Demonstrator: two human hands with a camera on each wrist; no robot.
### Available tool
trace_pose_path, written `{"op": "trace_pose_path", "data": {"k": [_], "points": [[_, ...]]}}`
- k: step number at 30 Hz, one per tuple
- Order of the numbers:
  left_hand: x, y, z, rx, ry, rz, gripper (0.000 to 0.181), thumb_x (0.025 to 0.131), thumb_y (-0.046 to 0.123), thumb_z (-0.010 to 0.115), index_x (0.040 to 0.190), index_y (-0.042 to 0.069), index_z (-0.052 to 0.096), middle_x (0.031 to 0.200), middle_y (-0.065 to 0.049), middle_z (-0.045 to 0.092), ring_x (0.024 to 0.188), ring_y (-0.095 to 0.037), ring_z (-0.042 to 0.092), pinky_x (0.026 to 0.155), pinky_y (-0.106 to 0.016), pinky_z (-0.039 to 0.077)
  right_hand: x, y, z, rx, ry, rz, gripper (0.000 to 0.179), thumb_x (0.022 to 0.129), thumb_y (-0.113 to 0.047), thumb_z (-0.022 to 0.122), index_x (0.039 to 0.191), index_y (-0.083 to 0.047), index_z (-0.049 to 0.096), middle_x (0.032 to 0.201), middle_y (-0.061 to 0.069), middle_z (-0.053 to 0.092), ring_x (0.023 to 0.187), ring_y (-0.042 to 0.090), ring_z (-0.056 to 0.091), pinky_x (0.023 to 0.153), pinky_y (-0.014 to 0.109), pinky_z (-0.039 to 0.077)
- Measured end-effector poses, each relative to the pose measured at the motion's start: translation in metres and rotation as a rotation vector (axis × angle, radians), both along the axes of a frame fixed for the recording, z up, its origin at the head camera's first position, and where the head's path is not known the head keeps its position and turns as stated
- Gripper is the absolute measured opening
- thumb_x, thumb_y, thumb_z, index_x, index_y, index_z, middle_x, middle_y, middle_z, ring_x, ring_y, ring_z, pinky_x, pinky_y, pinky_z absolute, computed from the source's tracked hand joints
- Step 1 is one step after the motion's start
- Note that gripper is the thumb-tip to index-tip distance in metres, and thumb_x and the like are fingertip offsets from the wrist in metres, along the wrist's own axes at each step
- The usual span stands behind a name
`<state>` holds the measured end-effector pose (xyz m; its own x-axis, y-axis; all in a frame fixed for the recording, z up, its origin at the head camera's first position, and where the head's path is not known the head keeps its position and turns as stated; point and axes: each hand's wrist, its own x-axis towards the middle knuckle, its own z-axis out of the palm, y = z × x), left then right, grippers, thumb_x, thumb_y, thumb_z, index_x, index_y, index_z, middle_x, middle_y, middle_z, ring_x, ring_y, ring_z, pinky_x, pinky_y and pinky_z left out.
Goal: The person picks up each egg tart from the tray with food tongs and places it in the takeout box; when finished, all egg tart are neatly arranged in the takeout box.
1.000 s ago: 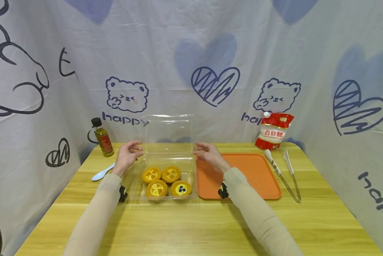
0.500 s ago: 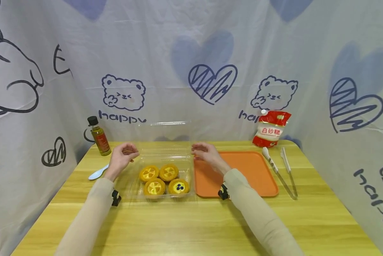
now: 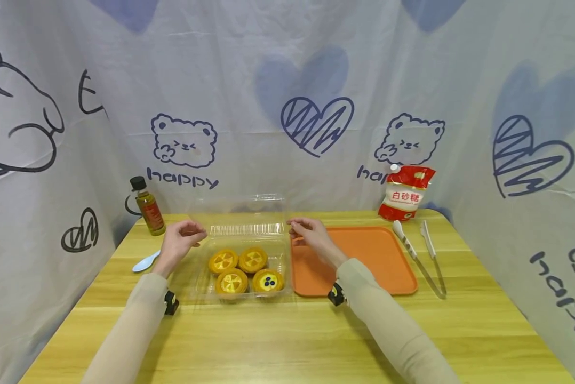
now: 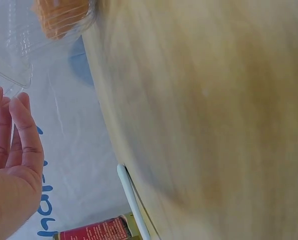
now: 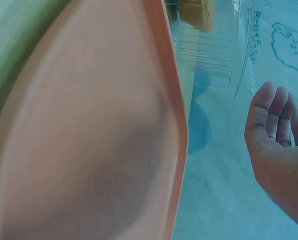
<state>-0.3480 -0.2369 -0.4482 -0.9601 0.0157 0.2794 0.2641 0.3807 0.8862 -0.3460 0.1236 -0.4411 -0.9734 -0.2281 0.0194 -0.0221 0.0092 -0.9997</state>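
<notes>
A clear plastic clamshell box (image 3: 287,266) stands on the table with its lid tilted back. Inside are several egg tarts (image 3: 231,281), one topped with blueberries (image 3: 268,280). My left hand (image 3: 178,241) hovers at the box's left side, fingers loosely bent. In the left wrist view, its fingertips are close to a corner of the clear plastic (image 4: 19,75); contact cannot be made out. My right hand (image 3: 313,238) is at the right side, over the orange tray's left end. The right wrist view shows its relaxed fingers (image 5: 259,107) just apart from the plastic edge.
The orange tray (image 3: 364,261) lies right of the box, with metal tongs (image 3: 424,266) beyond it. A red and white sugar pouch (image 3: 402,194) stands at the back right. At left are an oil bottle (image 3: 149,209) and a light blue spoon (image 3: 145,261).
The lid has tipped further back, away from me. My left hand has shifted slightly left, away from the box; the right hand has hardly moved.
</notes>
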Motion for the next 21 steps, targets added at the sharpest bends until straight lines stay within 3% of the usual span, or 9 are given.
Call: {"op": "trace_pose_path", "data": {"k": [5,9,13,17,21], "points": [[0.002,-0.002,0.0,-0.004,-0.013,-0.008,0.014,0.089,0.007,0.072,0.099,-0.002,0.068,0.103,-0.023,0.069,0.077,-0.003,0.066,0.066,-0.025,0.06,0.002,-0.002,0.001,0.003,0.01,-0.001,0.033,0.103,-0.016,0.051,0.128,0.004,0.06,0.11,0.017,0.066,0.09,0.012,0.064,0.081,0.032,0.06],[0.003,-0.002,0.001,-0.011,-0.023,-0.014,0.014,0.091,0.005,0.068,0.102,-0.004,0.067,0.106,-0.026,0.068,0.082,-0.01,0.068,0.068,-0.024,0.06,0.003,-0.001,0.001,0.015,0.008,0.0,0.033,0.103,-0.017,0.052,0.127,0.004,0.061,0.112,0.018,0.066,0.091,0.013,0.065,0.083,0.033,0.06],[0.004,-0.003,0.001,-0.017,-0.04,-0.001,0.015,0.096,-0.001,0.056,0.106,-0.006,0.066,0.11,-0.026,0.066,0.092,-0.018,0.068,0.07,-0.026,0.061,0.003,-0.001,0.0,0.018,0.014,0.001,0.035,0.103,-0.018,0.052,0.126,0.006,0.06,0.11,0.017,0.067,0.089,0.013,0.066,0.085,0.036,0.06],[0.008,-0.004,0.002,-0.018,-0.067,0.032,0.024,0.098,-0.002,0.045,0.109,-0.007,0.066,0.112,-0.023,0.063,0.093,-0.011,0.061,0.071,-0.024,0.06,0.004,-0.001,-0.001,0.013,0.01,0.002,0.038,0.103,-0.022,0.051,0.126,0.007,0.06,0.111,0.02,0.067,0.089,0.014,0.067,0.094,0.048,0.056],[0.013,-0.007,0.004,0.005,-0.114,0.031,0.031,0.101,0.008,0.044,0.114,-0.009,0.065,0.112,-0.019,0.063,0.093,-0.01,0.056,0.072,-0.023,0.058,0.007,0.0,-0.002,0.013,0.005,0.002,0.039,0.103,-0.022,0.052,0.124,0.009,0.061,0.109,0.02,0.068,0.089,0.015,0.068,0.093,0.048,0.056]]}}
